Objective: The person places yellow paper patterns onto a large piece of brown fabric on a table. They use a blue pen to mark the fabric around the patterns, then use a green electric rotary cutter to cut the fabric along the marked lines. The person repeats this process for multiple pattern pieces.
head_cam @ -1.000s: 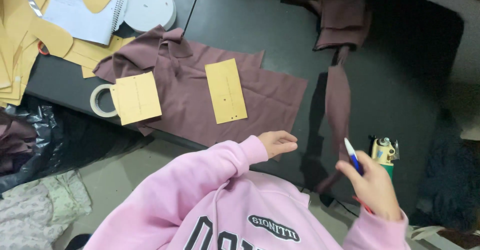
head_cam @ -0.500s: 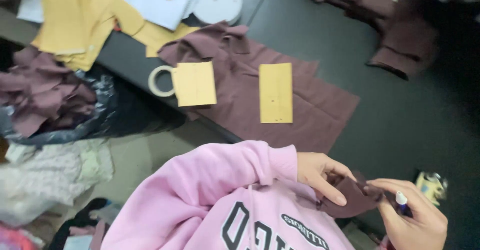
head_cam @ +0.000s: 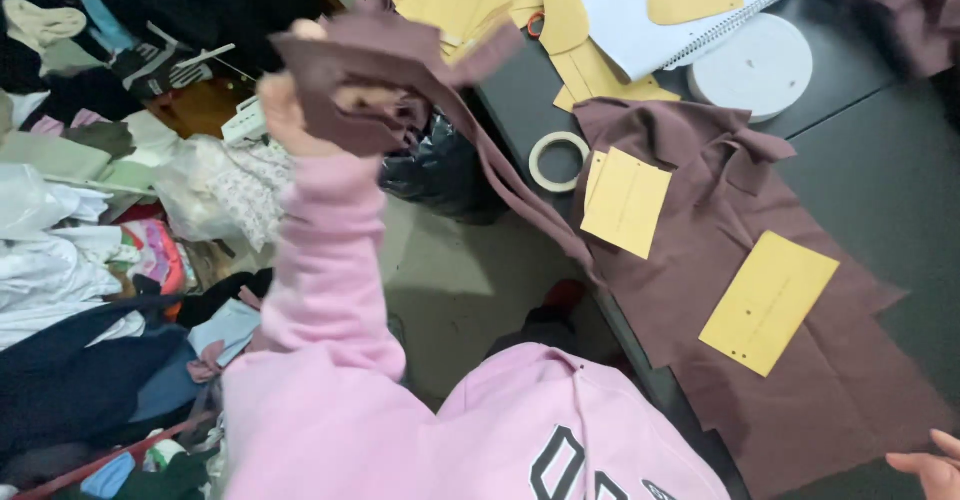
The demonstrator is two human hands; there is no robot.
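Head view, the only one. Left hand [head_cam: 292,110] raised high over the floor [head_cam: 460,280], closed in a fist around a bundle of maroon scraps [head_cam: 385,70]. From the bundle, a long maroon strip [head_cam: 520,195] trailing down to the right and reaching the counter edge, touching the maroon cloth [head_cam: 820,380] spread there. Right hand [head_cam: 930,468] only just in frame at the bottom right corner, near the cloth's lower edge; fingertips alone visible, so impossible to tell how far open or whether holding anything.

As to progress, judging from the lie of things: cloth already laid flat on the counter [head_cam: 880,190], with two yellow paper patterns on it, one [head_cam: 627,203] near the upper fold, the other [head_cam: 768,302] lower and well apart from it. Offcuts gathered up in the fist, the strip not yet clear of the counter. No cut lines or markings around the patterns clear enough to read.

Edges and room: counter edge running diagonally under the strip, with a tape roll [head_cam: 558,160] just beside the upper pattern and close to that edge. Further back, a white round disc [head_cam: 752,65], a spiral notebook [head_cam: 660,10] and more yellow paper pieces crowding the far end. Bare dark counter to the right of the cloth. Below the raised arm, a black bag [head_cam: 440,175] against the counter and heaps of clothes [head_cam: 90,240] on the left, with a patch of bare floor between.
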